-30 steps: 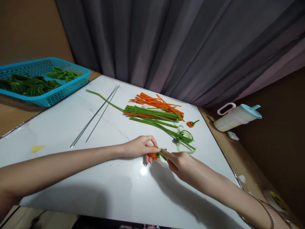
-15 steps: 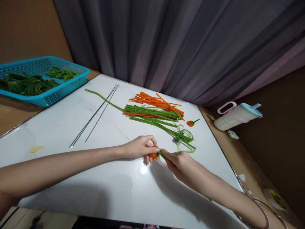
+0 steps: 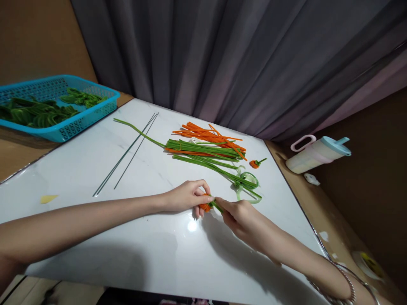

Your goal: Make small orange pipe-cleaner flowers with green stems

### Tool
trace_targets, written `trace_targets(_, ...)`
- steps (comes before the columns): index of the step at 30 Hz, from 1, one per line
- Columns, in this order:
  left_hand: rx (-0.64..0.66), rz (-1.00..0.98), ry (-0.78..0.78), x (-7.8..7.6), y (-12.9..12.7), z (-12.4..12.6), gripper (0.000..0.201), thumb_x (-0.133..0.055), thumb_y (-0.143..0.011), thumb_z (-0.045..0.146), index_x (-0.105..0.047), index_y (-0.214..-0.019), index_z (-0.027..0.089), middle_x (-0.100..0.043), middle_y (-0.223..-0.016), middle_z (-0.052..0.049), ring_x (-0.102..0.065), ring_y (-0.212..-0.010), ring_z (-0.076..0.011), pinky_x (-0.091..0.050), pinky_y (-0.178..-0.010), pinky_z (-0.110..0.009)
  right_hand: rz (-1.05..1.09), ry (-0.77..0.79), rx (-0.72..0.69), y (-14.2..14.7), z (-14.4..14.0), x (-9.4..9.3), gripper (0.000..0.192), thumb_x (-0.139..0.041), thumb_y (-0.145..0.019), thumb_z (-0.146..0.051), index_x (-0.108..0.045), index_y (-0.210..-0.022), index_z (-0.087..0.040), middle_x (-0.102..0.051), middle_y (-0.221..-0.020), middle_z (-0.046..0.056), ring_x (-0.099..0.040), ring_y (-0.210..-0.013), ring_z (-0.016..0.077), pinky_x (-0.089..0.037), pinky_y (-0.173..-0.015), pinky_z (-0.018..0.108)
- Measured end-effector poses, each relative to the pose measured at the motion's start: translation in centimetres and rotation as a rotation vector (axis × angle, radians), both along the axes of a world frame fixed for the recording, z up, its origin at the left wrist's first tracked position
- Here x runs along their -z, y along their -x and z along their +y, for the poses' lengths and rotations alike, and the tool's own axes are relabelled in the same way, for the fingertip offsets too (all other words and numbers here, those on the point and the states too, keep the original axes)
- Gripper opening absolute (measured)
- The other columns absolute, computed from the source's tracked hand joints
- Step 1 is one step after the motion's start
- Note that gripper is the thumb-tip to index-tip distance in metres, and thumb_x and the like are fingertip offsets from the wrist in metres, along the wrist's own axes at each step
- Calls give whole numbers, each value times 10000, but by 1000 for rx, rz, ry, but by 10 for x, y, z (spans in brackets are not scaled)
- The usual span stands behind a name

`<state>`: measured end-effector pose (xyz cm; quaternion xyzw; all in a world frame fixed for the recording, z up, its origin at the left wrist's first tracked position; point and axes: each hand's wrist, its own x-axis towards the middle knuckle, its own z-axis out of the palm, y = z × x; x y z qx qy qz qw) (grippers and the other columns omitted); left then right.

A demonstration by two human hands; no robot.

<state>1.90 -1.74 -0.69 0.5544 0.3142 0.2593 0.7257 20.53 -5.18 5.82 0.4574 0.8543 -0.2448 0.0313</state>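
- A white bench [image 3: 152,258] runs corner-first toward a grey curtain [image 3: 241,63]; its right edge slants from 1 o'clock down to 5 o'clock, and bare surface lies open in front of the hands at 6 o'clock.
- The left hand [image 3: 186,195] lies palm down, forearm stretched low across the bench from 9 o'clock, fingertips pinching a small orange bud [image 3: 205,207].
- The right hand [image 3: 239,216] reaches in from 4 o'clock, thumb and forefinger closed on the bud's green stem [image 3: 216,206].
- At 12 o'clock, well apart from the hands, lie green strips [image 3: 203,154] and orange strips [image 3: 211,135]; two thin wires [image 3: 127,154] lie at 10 o'clock.
- A blue basket [image 3: 79,120] sits off the bench's left edge; a jug [image 3: 316,154] lies past the right edge.
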Motion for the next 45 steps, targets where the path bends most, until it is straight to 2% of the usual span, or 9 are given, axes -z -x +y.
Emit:
trace_targets(12, -8, -12, 0, 2, -1, -1, 288, -601, -810, 411, -441, -856, 176, -597, -531, 32, -574, -421, -111, -466, -441, -215, 1, -15, 77, -1, 3, 2, 259, -368, -766, -56, -594, -865, -136, -305, -490, -74, -214, -423, 76, -216, -433, 203)
trace_targets(17, -11, -9, -8, 3, -1, 0, 262, -595, -819, 387, -443, -848, 176, -601, -531, 31, -574, -424, -107, -463, -446, -207, 88, -1, 66, -1, 1, 2, 242, -360, -787, -66, -589, -842, -127, -342, -508, -64, -238, -442, 74, -230, -442, 199)
trace_targets(22, -13, -9, -15, 2, -1, -1, 257, -593, -821, 382, -443, -843, 174, -595, -526, 32, -571, -421, -105, -465, -442, -206, 154, 59, 88, 3, 1, -6, 272, -346, -809, -71, -609, -861, -112, -347, -515, -64, -239, -463, 68, -240, -449, 184)
trace_targets(27, -13, -4, -27, 2, -2, -3, 243, -586, -828, 369, -436, -845, 179, -597, -545, 35, -575, -434, -105, -476, -448, -215, 117, 146, 187, 7, 1, -16, 304, -361, -763, -49, -647, -843, -111, -373, -490, -59, -290, -420, 60, -245, -414, 170)
trace_targets(31, -20, 6, -53, 2, -2, -4, 224, -574, -837, 357, -434, -848, 182, -595, -564, 38, -581, -451, -107, -478, -450, -217, 98, 191, 250, 10, 0, -21, 308, -370, -771, -50, -653, -875, -114, -424, -462, -66, -279, -346, 48, -234, -382, 176)
trace_targets(39, -39, 18, -89, 3, -3, -5, 182, -551, -849, 320, -428, -840, 186, -594, -588, 39, -578, -465, -101, -477, -460, -216, 142, 169, 252, 6, 2, -11, 287, -397, -775, -56, -663, -868, -106, -483, -484, -44, -389, -409, 67, -290, -425, 181)
trace_targets(45, -52, 8, -126, 4, -3, -5, 187, -547, -850, 324, -425, -848, 182, -584, -578, 44, -562, -462, -90, -476, -466, -208, 192, 362, 356, 4, 3, -13, 296, -397, -833, -135, -633, -1010, -106, -456, -532, -59, -360, -311, 41, -268, -342, 172)
